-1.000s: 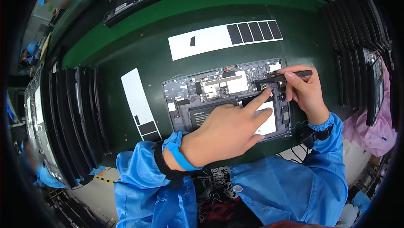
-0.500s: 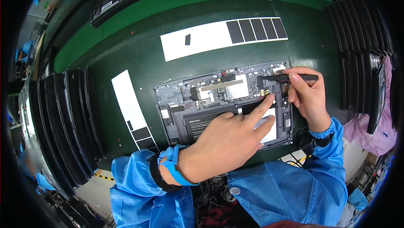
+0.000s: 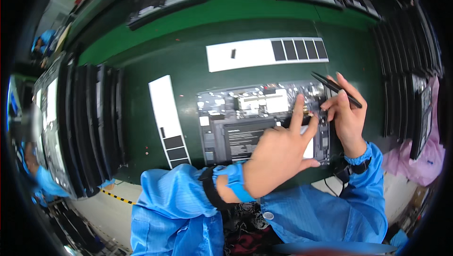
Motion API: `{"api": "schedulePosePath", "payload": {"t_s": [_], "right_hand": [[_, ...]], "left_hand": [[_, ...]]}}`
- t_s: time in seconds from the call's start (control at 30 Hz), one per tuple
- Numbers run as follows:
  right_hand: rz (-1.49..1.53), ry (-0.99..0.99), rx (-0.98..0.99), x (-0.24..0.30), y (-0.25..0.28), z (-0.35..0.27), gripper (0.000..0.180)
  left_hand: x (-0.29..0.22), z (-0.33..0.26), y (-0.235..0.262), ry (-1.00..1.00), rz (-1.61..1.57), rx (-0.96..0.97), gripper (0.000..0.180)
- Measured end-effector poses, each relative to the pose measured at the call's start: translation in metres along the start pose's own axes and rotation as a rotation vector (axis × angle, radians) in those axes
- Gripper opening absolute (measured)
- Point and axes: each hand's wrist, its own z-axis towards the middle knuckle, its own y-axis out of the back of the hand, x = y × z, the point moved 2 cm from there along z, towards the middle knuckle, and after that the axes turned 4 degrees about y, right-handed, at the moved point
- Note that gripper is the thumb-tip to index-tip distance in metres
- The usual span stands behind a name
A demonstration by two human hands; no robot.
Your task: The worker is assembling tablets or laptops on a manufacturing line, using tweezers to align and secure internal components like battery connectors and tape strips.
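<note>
head view: an opened laptop (image 3: 245,123) lies bottom-up in the middle of the green tabletop (image 3: 188,67), its cover already off, so the circuit board and the dark battery block are bare. the left hand (image 3: 278,154) reaches across it, index and middle fingers (image 3: 297,109) stretched out and pressing on a spot near the board's right edge, holding nothing. the right hand (image 3: 347,114) sits just beside, its fingers closed in a pinch on slim black tweezers (image 3: 336,89) that slant up to the left. by my reckoning the work is mid-way: the inside is exposed and a small part is being seated, the cover not yet back on.

a long white backing sheet (image 3: 266,53) lies beyond the laptop, with a row of dark rectangular stickers at its right end and one small dark mark near the middle. a second white strip (image 3: 167,114) lies to the left, dark stickers at its near end. dark panels stand in racks (image 3: 89,123) on both sides, and a pink bag (image 3: 415,161) shows at the far right.
</note>
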Motion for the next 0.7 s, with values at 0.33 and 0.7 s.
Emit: {"api": "schedulePosePath", "payload": {"t_s": [0.33,0.7], "right_hand": [[-0.134,0.018,-0.137,-0.003,0.024,-0.001,0.036],[-0.320,0.012,-0.017,0.004,-0.006,-0.069,0.044]], "left_hand": [[0.030,-0.078,0.046,0.067,-0.281,-0.253,0.061],[0.078,-0.156,0.009,0.409,-0.921,-0.227,0.072]]}}
